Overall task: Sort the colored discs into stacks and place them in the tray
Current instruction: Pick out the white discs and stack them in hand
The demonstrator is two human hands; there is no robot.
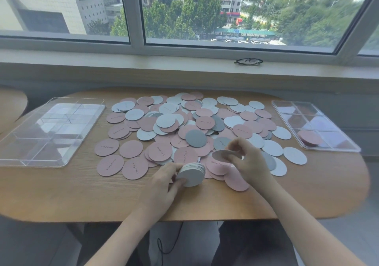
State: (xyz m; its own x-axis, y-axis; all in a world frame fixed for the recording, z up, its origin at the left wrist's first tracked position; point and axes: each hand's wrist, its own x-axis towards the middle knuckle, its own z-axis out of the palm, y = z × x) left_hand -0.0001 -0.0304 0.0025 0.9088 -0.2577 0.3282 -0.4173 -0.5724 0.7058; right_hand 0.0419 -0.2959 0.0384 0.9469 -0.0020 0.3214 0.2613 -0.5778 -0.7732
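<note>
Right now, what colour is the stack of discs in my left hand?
White, or a very pale grey: the stack held by the left hand, seen in the head view.

The single head-worn camera looks forward and down across the wooden table (pixel 82 194), close above it, facing the window (pixel 135 9) beyond.

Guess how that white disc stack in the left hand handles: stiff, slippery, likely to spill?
Likely light and fairly stiff: the white disc stack is thin flat card held edgewise by the left hand. Its layers look slightly fanned, so they probably slide apart if grip loosens.
</note>
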